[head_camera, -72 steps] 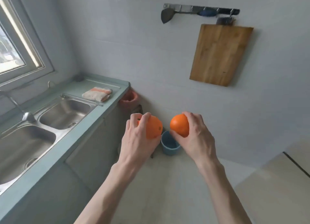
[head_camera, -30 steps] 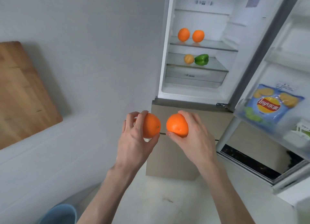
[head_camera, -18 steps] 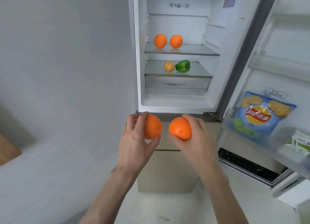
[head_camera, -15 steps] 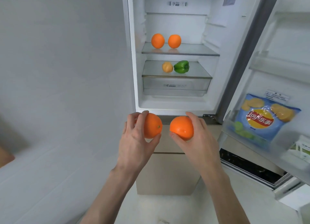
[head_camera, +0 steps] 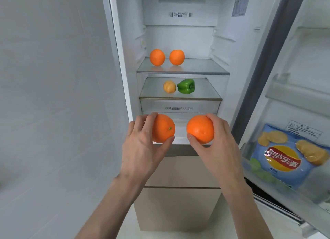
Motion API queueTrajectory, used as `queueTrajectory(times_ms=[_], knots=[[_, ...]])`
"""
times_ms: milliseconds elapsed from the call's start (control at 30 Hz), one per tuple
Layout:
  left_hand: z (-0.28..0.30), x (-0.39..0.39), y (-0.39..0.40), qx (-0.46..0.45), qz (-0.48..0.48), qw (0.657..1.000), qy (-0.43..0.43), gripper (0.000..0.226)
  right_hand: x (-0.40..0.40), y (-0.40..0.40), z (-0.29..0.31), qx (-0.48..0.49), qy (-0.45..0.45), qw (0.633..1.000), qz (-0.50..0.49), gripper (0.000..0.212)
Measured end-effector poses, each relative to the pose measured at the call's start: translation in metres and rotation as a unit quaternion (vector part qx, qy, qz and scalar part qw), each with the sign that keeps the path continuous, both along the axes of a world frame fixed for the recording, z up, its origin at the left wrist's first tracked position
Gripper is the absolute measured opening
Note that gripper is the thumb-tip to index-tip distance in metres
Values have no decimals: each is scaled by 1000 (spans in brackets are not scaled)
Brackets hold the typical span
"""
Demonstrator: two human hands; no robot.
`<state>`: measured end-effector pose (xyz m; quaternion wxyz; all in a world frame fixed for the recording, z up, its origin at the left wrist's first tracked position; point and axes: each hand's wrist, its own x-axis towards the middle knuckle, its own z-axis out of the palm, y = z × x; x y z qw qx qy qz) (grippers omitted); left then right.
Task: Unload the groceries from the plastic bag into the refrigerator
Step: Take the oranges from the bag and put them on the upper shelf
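Left hand (head_camera: 142, 149) grips an orange (head_camera: 163, 128), fingers curled round it; right hand (head_camera: 217, 147) grips a second orange (head_camera: 200, 129), the two fruits apart, held before the open refrigerator (head_camera: 223, 47). Upper glass shelf (head_camera: 200, 67): two more oranges (head_camera: 157, 57). Lower shelf (head_camera: 201, 93): green pepper (head_camera: 186, 86) beside a yellow-orange fruit (head_camera: 169, 86). Door bin (head_camera: 278, 188): blue chip bag (head_camera: 287, 158).

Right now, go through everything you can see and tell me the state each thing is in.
Refrigerator door: open.
Left hand: grips an orange.
Right hand: grips a second orange.
Two oranges: resting on the upper shelf, apart.
Green pepper: lying on its side on the lower shelf.
Yellow-orange fruit: beside the pepper.
Chip bag: sealed, standing in the door bin.
Crisper drawer: closed.
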<state>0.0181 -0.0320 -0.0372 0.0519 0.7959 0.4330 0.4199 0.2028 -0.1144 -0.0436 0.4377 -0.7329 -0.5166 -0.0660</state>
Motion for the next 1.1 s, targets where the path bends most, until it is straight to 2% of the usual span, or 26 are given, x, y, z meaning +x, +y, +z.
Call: queueTrajectory(times_ms=[367,700,1000,1100], knots=[[5,41,86,-7,-40,999,-21,72,30,78,10,-16,18,999,-44,87],[32,83,188,21,-97,992,-82,68,59,161,36,53,-9,997,-56,72],[67,134,238,29,-137,985,-101,69,94,197,76,51,-24,990,-127,91],[77,155,253,17,-145,982,-123,72,115,211,88,50,-29,987,-149,90]])
